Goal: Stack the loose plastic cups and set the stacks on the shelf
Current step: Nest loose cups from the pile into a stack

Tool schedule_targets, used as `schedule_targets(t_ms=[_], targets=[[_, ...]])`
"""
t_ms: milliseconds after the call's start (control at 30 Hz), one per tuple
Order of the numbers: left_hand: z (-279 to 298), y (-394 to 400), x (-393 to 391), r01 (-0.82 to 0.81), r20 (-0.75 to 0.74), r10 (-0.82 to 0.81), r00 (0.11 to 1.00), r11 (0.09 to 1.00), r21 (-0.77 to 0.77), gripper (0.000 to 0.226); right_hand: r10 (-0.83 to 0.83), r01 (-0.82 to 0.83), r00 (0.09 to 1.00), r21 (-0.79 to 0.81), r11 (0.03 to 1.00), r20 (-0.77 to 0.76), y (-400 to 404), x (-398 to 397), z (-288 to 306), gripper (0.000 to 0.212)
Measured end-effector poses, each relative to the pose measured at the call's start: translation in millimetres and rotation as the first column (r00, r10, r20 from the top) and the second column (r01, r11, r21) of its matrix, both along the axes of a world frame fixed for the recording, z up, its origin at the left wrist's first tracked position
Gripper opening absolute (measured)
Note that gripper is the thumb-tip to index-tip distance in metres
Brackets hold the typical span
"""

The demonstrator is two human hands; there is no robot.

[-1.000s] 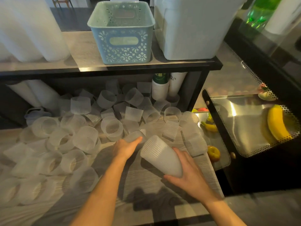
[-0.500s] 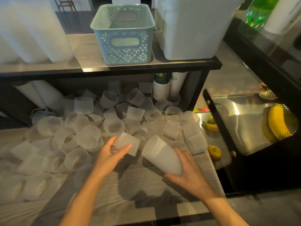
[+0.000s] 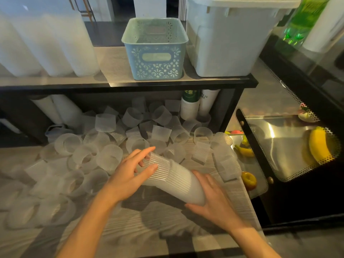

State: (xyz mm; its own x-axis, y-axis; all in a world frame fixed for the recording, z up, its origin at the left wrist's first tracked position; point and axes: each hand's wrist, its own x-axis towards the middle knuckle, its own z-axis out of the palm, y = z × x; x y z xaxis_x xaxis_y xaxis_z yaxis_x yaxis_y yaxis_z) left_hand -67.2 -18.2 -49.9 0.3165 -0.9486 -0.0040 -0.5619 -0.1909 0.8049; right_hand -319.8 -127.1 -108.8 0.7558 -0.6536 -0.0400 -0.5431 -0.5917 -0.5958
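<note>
A: Cups (image 3: 104, 159) lie loose over the desk (image 3: 130, 229), most of them from nine to twelve o'clock of the hands. What has changed?

B: A second ago the left hand (image 3: 128, 175) was reaching into the pile. Half a second ago it held one cup. Now this cup is pushed onto the open end of the stack (image 3: 175, 179), so I judge the stack has grown by one.

A: How do the hands hold now?

B: The left hand is at nine o'clock of the stack. Its thumb and fingers lie around the mouth end of the new cup, only lightly bent, and I think it is seating the cup. The right hand (image 3: 214, 203) is at four o'clock and cups the closed bottom end in its curled fingers.

A: Where is the stack?

B: Between both hands, tilted, above the desk, its mouth toward ten o'clock.

A: And the shelf (image 3: 115, 67)?

B: At twelve o'clock, above the pile. On it, from left to right, stand tall white stacks (image 3: 46, 45), a blue basket (image 3: 154, 49) and a white bin (image 3: 232, 38). Many cups are not yet stacked.
</note>
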Motion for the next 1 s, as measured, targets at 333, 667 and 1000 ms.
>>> schedule_targets(t_ms=[333,667,1000], targets=[[-15,-7,-33,0.103,0.006,-0.103,0.995,0.994,0.04,0.079,-0.011,0.011,1.0,0.016,1.0,0.001,7,5,3,0.097],[-30,-29,-49,-0.086,-0.268,0.08,0.96,0.996,-0.013,0.062,-0.087,0.087,0.996,0.058,0.995,0.007,3,-15,-8,0.095],[-60,-94,-38,-0.245,0.17,0.217,0.961,0.955,0.167,0.071,-0.173,0.17,0.985,0.104,0.98,0.021,-16,-35,-10,0.094]])
